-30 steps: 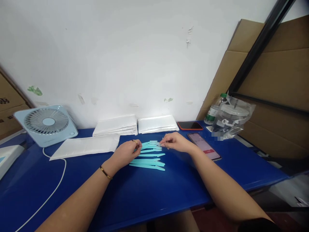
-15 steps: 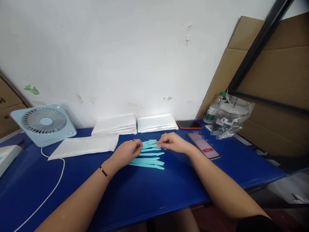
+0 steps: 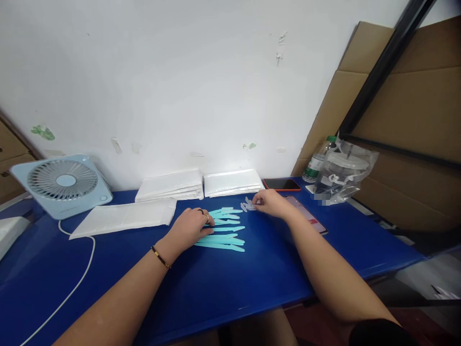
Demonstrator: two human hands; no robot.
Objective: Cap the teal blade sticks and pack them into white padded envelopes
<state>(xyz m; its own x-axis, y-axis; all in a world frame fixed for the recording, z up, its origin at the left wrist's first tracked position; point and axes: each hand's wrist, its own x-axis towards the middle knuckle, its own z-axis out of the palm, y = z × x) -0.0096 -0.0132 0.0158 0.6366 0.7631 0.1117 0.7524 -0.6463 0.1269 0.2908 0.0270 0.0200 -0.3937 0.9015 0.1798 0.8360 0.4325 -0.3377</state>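
Note:
My left hand [image 3: 190, 225] rests over the handle ends of several turquoise eyebrow razors [image 3: 228, 229], laid roughly side by side on the blue table. Its thumb and index finger are apart, and the palm hides the razors' left ends. To the right, my right hand [image 3: 268, 203] is lowered with fingertips pinched at a small pile of clear plastic caps [image 3: 245, 205]. One cap appears to be between those fingertips, partly hidden by them.
White padded envelopes [image 3: 169, 185] and another stack [image 3: 234, 182] lie along the wall. A light blue fan [image 3: 66, 181] stands left. Two phones [image 3: 283, 184] lie to the right, one partly under my right wrist. A bottle [image 3: 317, 166] and bagged cup [image 3: 342, 173] stand behind.
My right hand has moved right, away from the razors, to the clear caps, which are now uncovered. My left hand has loosened its pinch and lowered slightly onto the razors.

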